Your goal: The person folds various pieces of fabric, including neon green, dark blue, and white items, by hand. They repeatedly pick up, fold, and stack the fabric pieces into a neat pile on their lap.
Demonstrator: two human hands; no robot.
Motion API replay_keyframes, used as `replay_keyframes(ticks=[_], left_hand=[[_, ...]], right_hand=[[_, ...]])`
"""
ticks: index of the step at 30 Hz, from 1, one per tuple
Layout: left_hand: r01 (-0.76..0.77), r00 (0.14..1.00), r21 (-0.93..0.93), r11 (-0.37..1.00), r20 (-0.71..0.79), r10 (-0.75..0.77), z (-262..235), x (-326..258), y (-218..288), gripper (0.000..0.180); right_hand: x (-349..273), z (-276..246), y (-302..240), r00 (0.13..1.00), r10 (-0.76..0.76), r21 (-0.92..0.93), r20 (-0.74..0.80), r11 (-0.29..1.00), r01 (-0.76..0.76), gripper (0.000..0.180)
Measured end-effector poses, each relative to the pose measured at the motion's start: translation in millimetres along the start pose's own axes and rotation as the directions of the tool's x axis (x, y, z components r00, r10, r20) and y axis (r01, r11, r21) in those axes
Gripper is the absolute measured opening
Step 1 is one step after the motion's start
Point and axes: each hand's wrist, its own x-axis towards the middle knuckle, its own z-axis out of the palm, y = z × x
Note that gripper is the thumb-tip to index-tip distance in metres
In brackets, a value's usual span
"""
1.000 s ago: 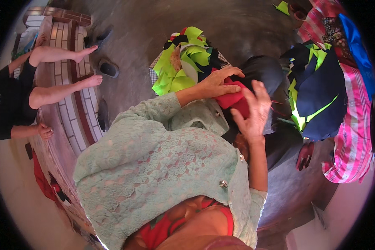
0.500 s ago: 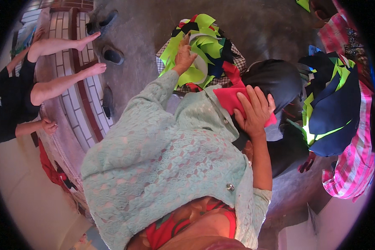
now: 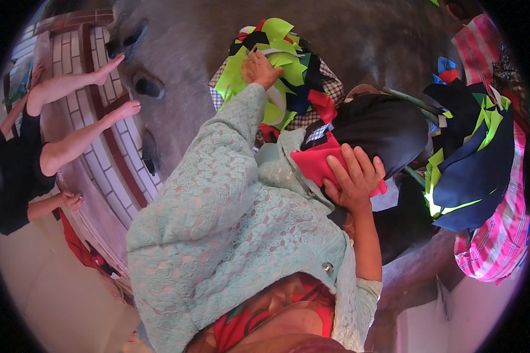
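My left hand (image 3: pixel 261 70) reaches forward onto a heap of cloth scraps (image 3: pixel 288 59), mostly yellow-green with some black, red and white. Its fingers are bent down into the scraps, and their tips are hidden. My right hand (image 3: pixel 356 179) lies over a red cloth piece (image 3: pixel 312 165) at my lap, its fingers stretched out and the thumb apart. The cloth pokes out on both sides of that hand. Under the heap is a checked cloth (image 3: pixel 330 82). Beside the red cloth rises a smooth black rounded surface (image 3: pixel 383 126).
Dark blue and yellow-green cloth pieces (image 3: pixel 474 170) are stacked at right, by pink plaid fabric (image 3: pixel 492 253). At left a person in black (image 3: pixel 17 170) sits on a tiled ledge (image 3: pixel 103 156). Dark shoes (image 3: pixel 149 85) lie on the floor.
My left hand has gone from fingers spread above the scraps to fingers bent down into them. My right hand stays on the red cloth, shifted slightly lower and left in view.
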Motion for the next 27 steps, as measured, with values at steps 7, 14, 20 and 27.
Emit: replay_keyframes(ticks=[7, 14, 20, 27], left_hand=[[0.132, 0.964, -0.155, 0.979, 0.251, -0.09, 25.0, 32.6, -38.3, 0.042], [0.313, 0.949, -0.729, 0.609, 0.219, -0.225, 19.4, 8.7, -108.4, 0.032], [0.382, 0.922, -0.91, 0.164, 0.364, -0.129, -48.2, -41.6, -100.7, 0.028], [0.251, 0.966, -0.966, -0.063, 0.246, 0.084, -124.3, -48.6, -59.6, 0.027]], right_hand=[[-0.5, 1.7, 1.7, 1.0, -0.003, -0.018, -0.005, 1.0, 0.002, 0.036], [0.1, 3.4, 1.6, 0.999, -0.013, 0.013, -0.043, 1.0, 0.014, 0.036], [-0.2, 5.3, 2.3, 0.997, -0.021, 0.04, -0.07, 0.999, 0.024, 0.039], [0.4, 5.2, 3.4, 0.996, -0.043, 0.068, -0.076, 0.996, 0.048, 0.042]])
